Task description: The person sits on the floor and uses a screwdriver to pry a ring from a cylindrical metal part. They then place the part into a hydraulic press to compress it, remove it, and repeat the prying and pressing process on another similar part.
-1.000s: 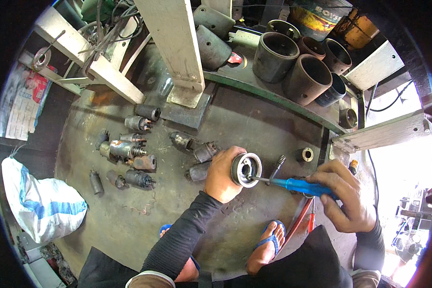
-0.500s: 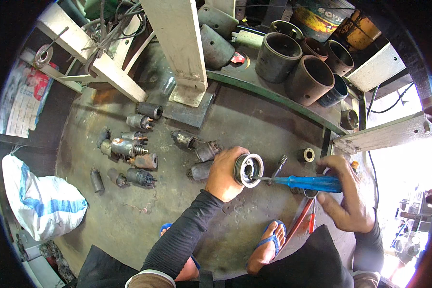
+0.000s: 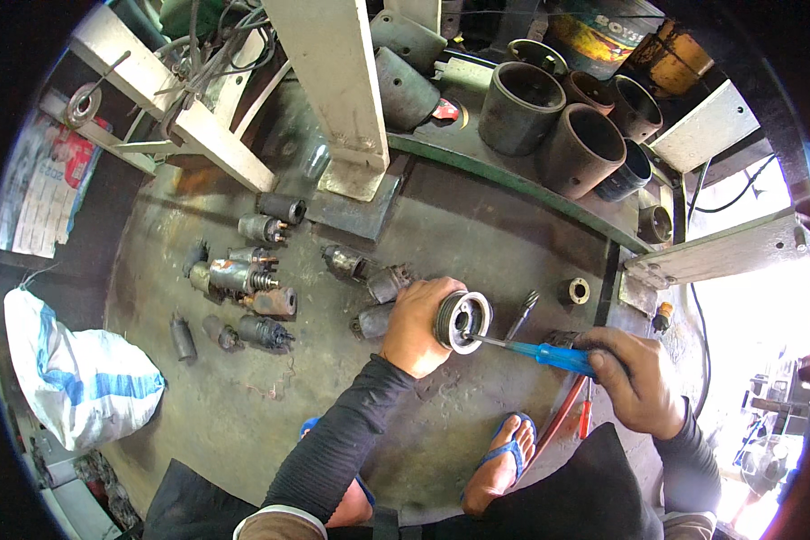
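Note:
My left hand [image 3: 420, 331] is closed round a round grooved metal part [image 3: 466, 322] with a hollow, ring-shaped end turned to the right. My right hand [image 3: 634, 373] grips the blue handle of a screwdriver [image 3: 562, 357]. The screwdriver's thin shaft reaches left into the open end of the metal part. What the tip touches inside is too small to tell. Just behind my left hand lie several dark cylindrical metal parts [image 3: 389, 284]. A small metal tool with a fluted end [image 3: 524, 315] rests on the floor between the two hands, beyond the shaft.
More worn metal cylinders [image 3: 243, 274] lie on the floor at left. A short bushing [image 3: 577, 290] stands beyond my right hand. Large metal sleeves [image 3: 522, 108] crowd a ledge at the back. A white post [image 3: 333, 99], a white sack [image 3: 81, 378] and a red-handled tool [image 3: 585, 418] surround the area.
My right hand, earlier spread open beside the screwdriver's handle, has closed round it. The handle has tilted lower on the right. My left hand and the metal part shifted slightly left.

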Motion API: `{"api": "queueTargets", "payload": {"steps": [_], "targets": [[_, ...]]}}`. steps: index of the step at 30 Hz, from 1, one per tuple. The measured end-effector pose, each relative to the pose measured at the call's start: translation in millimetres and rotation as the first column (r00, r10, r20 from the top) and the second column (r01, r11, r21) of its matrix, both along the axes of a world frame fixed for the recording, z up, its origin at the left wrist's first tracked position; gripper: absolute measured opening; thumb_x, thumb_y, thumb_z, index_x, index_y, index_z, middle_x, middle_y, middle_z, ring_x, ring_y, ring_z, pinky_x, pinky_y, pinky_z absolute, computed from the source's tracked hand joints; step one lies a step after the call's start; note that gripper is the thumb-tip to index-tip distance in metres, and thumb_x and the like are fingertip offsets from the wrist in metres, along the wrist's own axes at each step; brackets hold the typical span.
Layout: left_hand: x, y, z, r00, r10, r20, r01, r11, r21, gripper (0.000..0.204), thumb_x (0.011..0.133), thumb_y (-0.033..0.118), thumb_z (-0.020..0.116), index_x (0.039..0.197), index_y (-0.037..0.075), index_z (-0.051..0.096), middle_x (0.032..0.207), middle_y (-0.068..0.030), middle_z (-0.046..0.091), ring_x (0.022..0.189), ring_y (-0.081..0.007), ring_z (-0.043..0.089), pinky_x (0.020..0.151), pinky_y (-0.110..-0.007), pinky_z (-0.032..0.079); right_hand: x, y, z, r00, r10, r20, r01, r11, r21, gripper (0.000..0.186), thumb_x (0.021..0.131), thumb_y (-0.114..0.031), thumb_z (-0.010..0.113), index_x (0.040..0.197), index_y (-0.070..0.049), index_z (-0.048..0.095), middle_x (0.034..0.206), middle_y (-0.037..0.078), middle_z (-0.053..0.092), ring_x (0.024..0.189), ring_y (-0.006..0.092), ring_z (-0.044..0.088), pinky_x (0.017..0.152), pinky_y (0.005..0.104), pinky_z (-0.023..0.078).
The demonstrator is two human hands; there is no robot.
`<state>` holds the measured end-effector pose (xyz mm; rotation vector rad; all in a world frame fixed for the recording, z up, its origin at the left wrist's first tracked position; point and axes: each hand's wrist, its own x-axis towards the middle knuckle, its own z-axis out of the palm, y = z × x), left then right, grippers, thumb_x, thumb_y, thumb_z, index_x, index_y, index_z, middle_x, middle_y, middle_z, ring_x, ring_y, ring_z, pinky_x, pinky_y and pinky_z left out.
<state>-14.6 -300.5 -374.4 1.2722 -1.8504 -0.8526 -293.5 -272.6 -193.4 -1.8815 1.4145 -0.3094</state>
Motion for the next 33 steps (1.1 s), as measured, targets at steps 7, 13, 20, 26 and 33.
{"api": "queueTargets", "payload": {"steps": [7, 13, 20, 26, 33], "targets": [[-4, -2, 4, 1.0, -0.016, 0.001, 0.016, 0.998, 0.064, 0.046, 0.075, 0.017, 0.083, 0.116, 0.012, 0.064, 0.11, -0.0101, 0.07, 0.105, -0.0371, 0.063, 0.095, -0.046, 0.047, -2, -3, 6, 0.992, -0.101, 0.074, 0.118, 0.946, -0.303, 0.018, 0.095, -0.013, 0.067, 0.102, 0.003, 0.071, 0.08, 0.015, 0.064, 0.068, 0.0276, 0.063, 0.066, 0.0361, 0.049], [-9, -1, 8, 1.0, -0.009, -0.011, 0.01, 0.996, 0.084, 0.045, 0.075, 0.018, 0.083, 0.116, 0.012, 0.064, 0.11, -0.0098, 0.07, 0.106, -0.0365, 0.063, 0.095, -0.046, 0.047, 0, -9, 3, 0.998, -0.014, 0.055, 0.032, 0.941, -0.337, 0.017, 0.096, -0.013, 0.066, 0.104, 0.002, 0.071, 0.078, 0.014, 0.063, 0.067, 0.0284, 0.062, 0.064, 0.0382, 0.048], [-11, -1, 8, 0.999, -0.035, -0.015, 0.036, 0.998, 0.053, 0.045, 0.076, 0.018, 0.083, 0.115, 0.011, 0.063, 0.111, -0.0102, 0.07, 0.107, -0.0361, 0.063, 0.094, -0.046, 0.047, 1, -13, 3, 0.999, 0.014, 0.053, 0.005, 0.942, -0.337, 0.015, 0.095, -0.01, 0.067, 0.105, 0.001, 0.07, 0.078, 0.014, 0.063, 0.067, 0.0289, 0.061, 0.063, 0.0379, 0.048], [-11, -2, 11, 0.999, -0.033, -0.017, 0.033, 0.999, 0.041, 0.044, 0.074, 0.015, 0.084, 0.113, 0.01, 0.064, 0.109, -0.0104, 0.07, 0.105, -0.0353, 0.065, 0.092, -0.044, 0.05, 2, -15, 7, 0.998, 0.048, 0.03, -0.034, 0.931, -0.363, 0.015, 0.095, -0.009, 0.066, 0.106, 0.001, 0.07, 0.078, 0.013, 0.063, 0.066, 0.0276, 0.061, 0.062, 0.0377, 0.047], [-12, -2, 14, 0.999, -0.022, -0.025, 0.022, 1.0, 0.016, 0.041, 0.073, 0.01, 0.084, 0.11, 0.009, 0.065, 0.105, -0.011, 0.071, 0.101, -0.0341, 0.069, 0.088, -0.041, 0.054, 0, -16, 9, 0.998, 0.057, 0.033, -0.044, 0.951, -0.306, 0.016, 0.093, -0.007, 0.068, 0.107, 0.001, 0.071, 0.08, 0.013, 0.064, 0.068, 0.0277, 0.062, 0.064, 0.0368, 0.048]]}}
